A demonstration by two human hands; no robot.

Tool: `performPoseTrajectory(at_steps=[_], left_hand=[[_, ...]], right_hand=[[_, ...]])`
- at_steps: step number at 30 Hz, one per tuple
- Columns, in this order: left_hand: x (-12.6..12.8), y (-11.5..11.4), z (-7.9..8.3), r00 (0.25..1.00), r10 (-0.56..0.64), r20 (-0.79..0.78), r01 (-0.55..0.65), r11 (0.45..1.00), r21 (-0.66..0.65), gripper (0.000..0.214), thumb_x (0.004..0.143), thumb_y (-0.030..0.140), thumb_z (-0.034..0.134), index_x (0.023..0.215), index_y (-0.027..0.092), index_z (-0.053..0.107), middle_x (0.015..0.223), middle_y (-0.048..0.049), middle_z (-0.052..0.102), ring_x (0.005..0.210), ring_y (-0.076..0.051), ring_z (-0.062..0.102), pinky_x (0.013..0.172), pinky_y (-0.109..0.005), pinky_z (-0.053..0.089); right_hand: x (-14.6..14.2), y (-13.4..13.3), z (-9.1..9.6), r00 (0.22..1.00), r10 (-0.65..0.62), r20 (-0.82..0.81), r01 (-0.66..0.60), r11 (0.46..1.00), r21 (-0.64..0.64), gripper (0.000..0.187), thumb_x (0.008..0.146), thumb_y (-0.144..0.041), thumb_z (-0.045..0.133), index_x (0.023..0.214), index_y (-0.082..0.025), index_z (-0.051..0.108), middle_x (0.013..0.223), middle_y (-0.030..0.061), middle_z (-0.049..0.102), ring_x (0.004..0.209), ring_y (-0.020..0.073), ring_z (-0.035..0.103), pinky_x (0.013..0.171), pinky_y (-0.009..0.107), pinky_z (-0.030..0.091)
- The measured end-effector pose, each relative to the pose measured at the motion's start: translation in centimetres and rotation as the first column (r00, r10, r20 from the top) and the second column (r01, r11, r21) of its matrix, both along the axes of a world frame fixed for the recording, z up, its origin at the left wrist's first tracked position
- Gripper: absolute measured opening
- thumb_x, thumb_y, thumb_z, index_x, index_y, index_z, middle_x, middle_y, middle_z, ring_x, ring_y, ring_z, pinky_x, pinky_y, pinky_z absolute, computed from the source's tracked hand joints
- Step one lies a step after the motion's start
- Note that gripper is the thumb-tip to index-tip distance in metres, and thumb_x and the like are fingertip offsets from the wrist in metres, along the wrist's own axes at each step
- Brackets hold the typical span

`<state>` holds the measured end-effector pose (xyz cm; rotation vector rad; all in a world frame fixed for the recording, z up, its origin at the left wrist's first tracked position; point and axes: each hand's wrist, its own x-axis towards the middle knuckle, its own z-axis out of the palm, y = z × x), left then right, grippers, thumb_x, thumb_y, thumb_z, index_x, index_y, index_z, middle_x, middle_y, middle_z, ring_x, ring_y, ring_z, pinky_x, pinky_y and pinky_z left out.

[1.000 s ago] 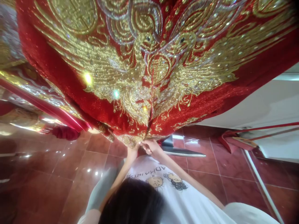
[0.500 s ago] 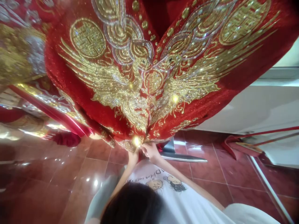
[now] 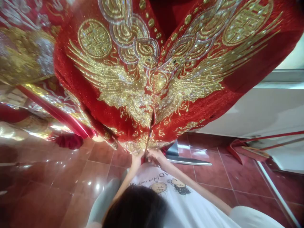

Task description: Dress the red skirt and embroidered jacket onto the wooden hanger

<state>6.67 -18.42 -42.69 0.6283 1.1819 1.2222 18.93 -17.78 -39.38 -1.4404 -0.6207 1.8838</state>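
Observation:
A red jacket (image 3: 201, 107) with gold and silver embroidery of two birds and round emblems hangs in front of me, filling the upper half of the view. Its two front panels meet along a centre slit that gapes a little near the bottom. At the lower end of that slit, my left hand (image 3: 137, 155) is closed on the left panel's edge beside the hem. My right hand (image 3: 155, 155) sits just beside it with curled fingers, pinching the right panel's edge. The fingertips are small and partly hidden, so any fastener between them cannot be made out.
More red and gold embroidered garments (image 3: 28, 60) hang at the left. A metal stand foot (image 3: 187, 160) rests on the red tiled floor (image 3: 99, 155). At the right, a red dustpan (image 3: 239, 152) with a long handle leans by the white wall (image 3: 242, 110).
The jacket's left side has shifted slightly right in view, and the slit shows more of a gap near the bottom. My right hand's fingers have moved in closer to the edge.

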Motion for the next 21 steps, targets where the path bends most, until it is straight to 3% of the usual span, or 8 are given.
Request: performPoseTrajectory(at_steps=[3, 6, 11, 16, 21], left_hand=[[-0.2, -0.5, 0.9, 0.997, -0.033, 0.066, 0.036, 0.998, -0.045, 0.025, 0.063, 0.037, 0.074, 0.064, 0.015, 0.061, 0.06, -0.0016, 0.062, 0.057, -0.014, 0.057, 0.06, -0.028, 0.049], [-0.4, -0.8, 1.7, 0.994, -0.034, 0.104, 0.042, 0.996, -0.08, 0.019, 0.062, 0.031, 0.074, 0.065, 0.016, 0.063, 0.061, -0.0014, 0.062, 0.055, -0.013, 0.055, 0.057, -0.026, 0.048], [-0.3, -1.2, 3.1, 0.99, -0.052, 0.134, 0.063, 0.995, -0.079, 0.021, 0.066, 0.033, 0.072, 0.063, 0.017, 0.06, 0.058, 0.0001, 0.059, 0.05, -0.011, 0.052, 0.05, -0.024, 0.043], [0.0, -1.1, 4.6, 0.983, -0.111, 0.143, 0.118, 0.992, -0.04, 0.033, 0.072, 0.043, 0.071, 0.062, 0.016, 0.054, 0.054, 0.0022, 0.052, 0.045, -0.009, 0.047, 0.047, -0.023, 0.038], [0.0, -1.0, 4.5, 0.99, -0.122, 0.07, 0.123, 0.992, -0.015, 0.04, 0.071, 0.047, 0.074, 0.061, 0.015, 0.052, 0.051, 0.0035, 0.048, 0.044, -0.009, 0.045, 0.046, -0.023, 0.036]], right_hand=[[0.9, -0.6, -0.5, 0.997, 0.002, -0.077, -0.001, 1.0, 0.017, 0.035, 0.057, -0.04, 0.079, 0.069, -0.011, 0.063, 0.06, 0.0068, 0.064, 0.048, 0.0122, 0.056, 0.045, 0.022, 0.04], [0.9, -1.0, 0.1, 0.981, 0.004, -0.196, 0.011, 0.997, 0.076, 0.042, 0.051, -0.042, 0.082, 0.073, -0.013, 0.063, 0.072, 0.0077, 0.067, 0.064, 0.0162, 0.062, 0.06, 0.027, 0.048], [0.1, -1.2, 2.6, 0.938, 0.028, -0.345, 0.027, 0.988, 0.153, 0.039, 0.055, -0.045, 0.08, 0.068, -0.014, 0.06, 0.069, 0.0073, 0.064, 0.074, 0.0201, 0.062, 0.069, 0.032, 0.049], [0.1, -1.4, 4.5, 0.918, 0.034, -0.395, 0.044, 0.982, 0.186, 0.034, 0.059, -0.041, 0.077, 0.076, -0.015, 0.063, 0.073, 0.0071, 0.065, 0.078, 0.0209, 0.062, 0.073, 0.034, 0.049], [-0.2, -1.3, 5.1, 0.926, 0.014, -0.378, 0.067, 0.977, 0.201, 0.037, 0.059, -0.044, 0.076, 0.078, -0.015, 0.063, 0.068, 0.0068, 0.063, 0.078, 0.0219, 0.061, 0.069, 0.033, 0.049]])
